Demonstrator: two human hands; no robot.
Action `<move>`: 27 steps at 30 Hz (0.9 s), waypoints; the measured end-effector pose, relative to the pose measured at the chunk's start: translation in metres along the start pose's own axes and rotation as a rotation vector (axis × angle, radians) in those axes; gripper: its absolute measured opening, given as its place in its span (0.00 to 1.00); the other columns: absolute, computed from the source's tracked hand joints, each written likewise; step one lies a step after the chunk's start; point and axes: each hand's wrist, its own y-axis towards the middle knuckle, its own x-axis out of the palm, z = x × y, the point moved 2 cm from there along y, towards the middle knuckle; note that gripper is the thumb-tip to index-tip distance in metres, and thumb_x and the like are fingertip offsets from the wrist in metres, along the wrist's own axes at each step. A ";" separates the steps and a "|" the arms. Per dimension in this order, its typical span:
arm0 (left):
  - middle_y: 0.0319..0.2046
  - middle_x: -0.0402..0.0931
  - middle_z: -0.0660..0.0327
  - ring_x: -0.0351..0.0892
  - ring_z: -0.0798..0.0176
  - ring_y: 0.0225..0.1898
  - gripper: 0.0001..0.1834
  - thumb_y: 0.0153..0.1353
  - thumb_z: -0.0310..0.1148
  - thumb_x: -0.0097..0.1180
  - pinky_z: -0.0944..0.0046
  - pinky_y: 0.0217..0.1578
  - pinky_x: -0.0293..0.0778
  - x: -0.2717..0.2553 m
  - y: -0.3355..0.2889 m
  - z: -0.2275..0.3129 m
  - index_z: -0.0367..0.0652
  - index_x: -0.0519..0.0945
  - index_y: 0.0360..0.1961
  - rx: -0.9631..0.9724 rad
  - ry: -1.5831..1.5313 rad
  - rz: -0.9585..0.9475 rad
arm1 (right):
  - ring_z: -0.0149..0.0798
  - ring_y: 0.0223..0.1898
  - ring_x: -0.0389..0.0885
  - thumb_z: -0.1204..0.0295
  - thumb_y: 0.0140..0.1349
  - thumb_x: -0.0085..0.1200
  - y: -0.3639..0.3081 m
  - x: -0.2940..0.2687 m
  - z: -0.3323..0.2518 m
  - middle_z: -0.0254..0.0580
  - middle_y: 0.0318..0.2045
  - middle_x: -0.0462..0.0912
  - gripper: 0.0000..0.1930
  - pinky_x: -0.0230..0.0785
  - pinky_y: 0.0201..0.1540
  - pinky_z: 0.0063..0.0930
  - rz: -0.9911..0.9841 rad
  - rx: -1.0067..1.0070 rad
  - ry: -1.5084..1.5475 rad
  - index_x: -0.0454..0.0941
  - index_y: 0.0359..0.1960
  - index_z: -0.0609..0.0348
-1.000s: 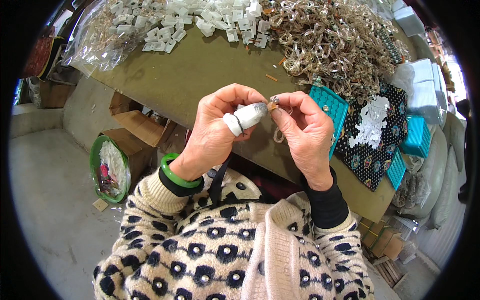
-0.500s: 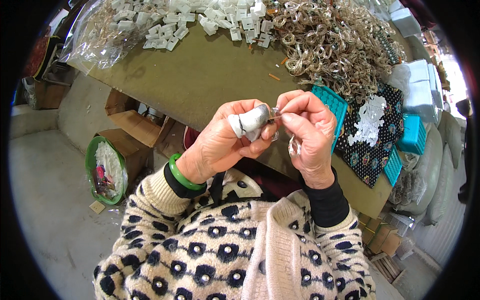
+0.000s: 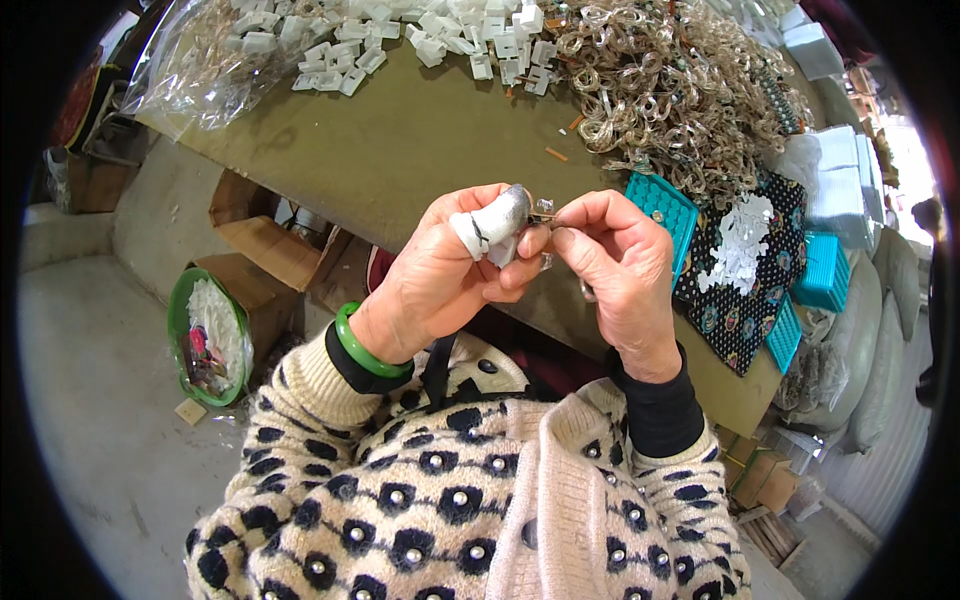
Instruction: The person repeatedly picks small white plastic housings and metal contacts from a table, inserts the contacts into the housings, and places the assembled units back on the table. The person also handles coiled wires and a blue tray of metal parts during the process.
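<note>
My left hand (image 3: 425,270) is closed in a pinch above the table's near edge. Its thumb wears a white cover with a grey tip (image 3: 497,218), tied with a dark thread. Between that thumb and the fingers is a small part with a clear end (image 3: 545,207); most of it is hidden. My right hand (image 3: 625,265) meets it from the right, thumb and forefinger pinching the thin clear wire (image 3: 556,226) close to the part. A bit of clear coil shows below the right fingers.
A heap of clear wire coils (image 3: 680,90) lies at the back right, beside white plastic pieces (image 3: 340,65). Right of my hands are a teal tray (image 3: 662,215) and a patterned cloth (image 3: 715,325) with white flakes (image 3: 742,245). A green-rimmed basket (image 3: 178,335) stands at lower left.
My right fingers have closed in a tighter pinch near the part. The clear coil that hung below the right hand is now mostly hidden. The left thumb is tilted more upright.
</note>
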 end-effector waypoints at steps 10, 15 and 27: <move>0.31 0.74 0.61 0.67 0.70 0.23 0.10 0.67 0.37 0.56 0.74 0.20 0.59 0.000 0.004 -0.006 0.42 0.75 0.41 -0.015 -0.066 -0.005 | 0.20 0.35 0.75 0.80 0.64 0.55 0.004 -0.003 0.008 0.31 0.36 0.78 0.01 0.68 0.39 0.14 -0.011 -0.070 0.162 0.77 0.36 0.63; 0.31 0.74 0.61 0.66 0.70 0.22 0.09 0.67 0.36 0.56 0.74 0.19 0.58 0.006 0.004 -0.011 0.43 0.77 0.42 -0.034 0.017 0.046 | 0.31 0.42 0.77 0.82 0.58 0.54 0.007 -0.004 0.015 0.44 0.43 0.78 0.02 0.68 0.48 0.24 -0.034 -0.103 0.356 0.76 0.33 0.64; 0.30 0.77 0.61 0.67 0.71 0.21 0.14 0.67 0.41 0.58 0.75 0.18 0.58 0.010 0.004 -0.009 0.39 0.77 0.41 0.005 0.004 0.067 | 0.28 0.38 0.78 0.81 0.61 0.55 -0.002 -0.010 0.011 0.37 0.38 0.79 0.04 0.71 0.45 0.23 0.017 -0.138 0.236 0.74 0.37 0.64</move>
